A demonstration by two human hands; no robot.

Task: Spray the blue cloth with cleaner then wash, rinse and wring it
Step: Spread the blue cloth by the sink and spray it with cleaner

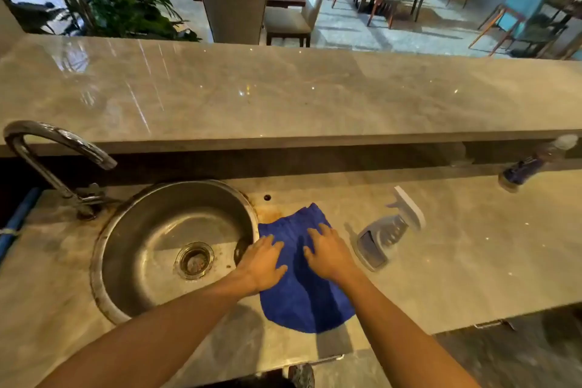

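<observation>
— Forearms come in from the bottom edge, both bare, and they end flat on the counter (441, 261). What's the biggest thing they're working over?

— That pale stone worktop, with the round steel sink (104, 261) sunk into it on the left and a curved tap (59, 148) behind the bowl. The bowl looks dry and no water is running.

— And the blue cloth (302, 296)?

— Spread out on the worktop just right of the sink, its left edge touching the rim, its near edge close to the front of the counter. It lies in one limp layer with a rumpled far corner, so I'd judge it soft, light and floppy: no stiffness to push against, and it will sag wherever it isn't held.

— Hands?

— Left hand (263, 263) rests palm down on the cloth's left side, fingers loosely spread, pointing away. Right hand (327, 252) does the same toward the right, fingers spread too. Neither is pinching anything; they're pressing it flat.

— Where would you take hold?

— For spraying, leave it flat. For washing, gather it by the far corners or bunch the middle; once wet it should get heavier and clingy, and wringing will want both fists on opposite ends.

— The cleaner?

— A spray bottle (389, 230) lies on its side just beside the cloth, on the right, untouched. Smooth plastic, probably light; take it by the neck under the trigger.
</observation>
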